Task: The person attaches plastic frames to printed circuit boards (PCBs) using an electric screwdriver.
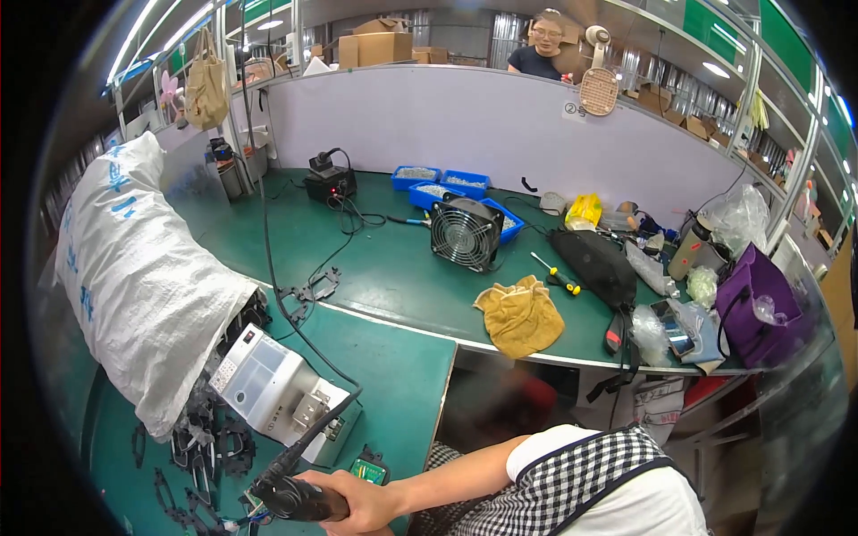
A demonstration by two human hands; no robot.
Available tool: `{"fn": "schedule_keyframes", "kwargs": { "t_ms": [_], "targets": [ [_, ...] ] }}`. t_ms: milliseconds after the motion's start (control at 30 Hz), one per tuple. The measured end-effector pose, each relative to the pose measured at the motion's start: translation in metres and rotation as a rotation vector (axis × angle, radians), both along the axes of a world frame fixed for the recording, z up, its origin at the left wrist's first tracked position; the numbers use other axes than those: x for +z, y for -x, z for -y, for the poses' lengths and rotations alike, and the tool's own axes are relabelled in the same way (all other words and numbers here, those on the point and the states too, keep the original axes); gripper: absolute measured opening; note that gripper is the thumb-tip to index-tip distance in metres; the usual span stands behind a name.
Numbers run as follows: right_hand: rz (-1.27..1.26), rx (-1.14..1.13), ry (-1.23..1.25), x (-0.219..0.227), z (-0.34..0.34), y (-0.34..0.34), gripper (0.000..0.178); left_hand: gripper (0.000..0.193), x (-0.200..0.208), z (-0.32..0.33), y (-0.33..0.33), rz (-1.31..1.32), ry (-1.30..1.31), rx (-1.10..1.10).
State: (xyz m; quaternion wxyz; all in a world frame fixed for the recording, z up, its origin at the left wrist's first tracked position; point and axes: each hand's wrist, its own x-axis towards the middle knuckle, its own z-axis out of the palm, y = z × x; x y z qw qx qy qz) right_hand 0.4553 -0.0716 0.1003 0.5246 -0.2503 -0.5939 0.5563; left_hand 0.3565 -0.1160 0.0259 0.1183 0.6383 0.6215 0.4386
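Note:
My right hand [362, 500] is closed around a black corded power screwdriver [299, 498] at the lower edge. Its black cable rises past a white boxy screw feeder [268, 380], which stands just beyond the hand. Close to my wrist lies a small green circuit board [368, 470] in a black frame. Loose wires and a bit of green board [257, 511] show beside the screwdriver's front; the tip cannot be made out. Black plastic frames [201, 456] are scattered to the left of the feeder. My left hand is not in view.
A large white woven sack [147, 277] lies at left, its mouth over black parts. Farther back are a fan [466, 234], blue screw bins [416, 177], a tan glove [520, 314], a yellow-black screwdriver [559, 275] and a purple bag [755, 308]. A person [536, 58] is behind the partition.

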Motion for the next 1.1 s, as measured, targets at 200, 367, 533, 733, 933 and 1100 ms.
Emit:
{"fn": "schedule_keyframes", "kwargs": {
  "t_ms": [200, 367, 533, 733, 933, 1100],
  "targets": [
    [-0.090, -0.110, -0.152, -0.004, 0.000, 0.003, 0.060, 0.026, 0.008, 0.004, -0.001, -0.020, 0.010, -0.046],
    [-0.080, -0.110, -0.139, -0.007, 0.001, 0.004, 0.061, 0.027, 0.012, 0.005, -0.003, 0.013, -0.007, -0.052],
    [-0.076, -0.116, -0.134, -0.003, 0.002, 0.002, 0.060, 0.027, 0.015, 0.002, -0.005, 0.005, -0.032, -0.063],
    [-0.062, -0.100, -0.094, -0.007, 0.004, 0.002, 0.061, 0.025, 0.010, 0.003, -0.001, -0.086, 0.008, -0.039],
    [-0.112, -0.123, -0.133, -0.007, 0.005, 0.002, 0.060, 0.016, 0.009, 0.002, -0.004, -0.076, 0.009, -0.041],
    [-0.123, -0.143, -0.093, -0.017, 0.002, 0.004, 0.060, 0.019, -0.003, -0.001, 0.000, 0.068, 0.110, -0.039]
  ]
}}
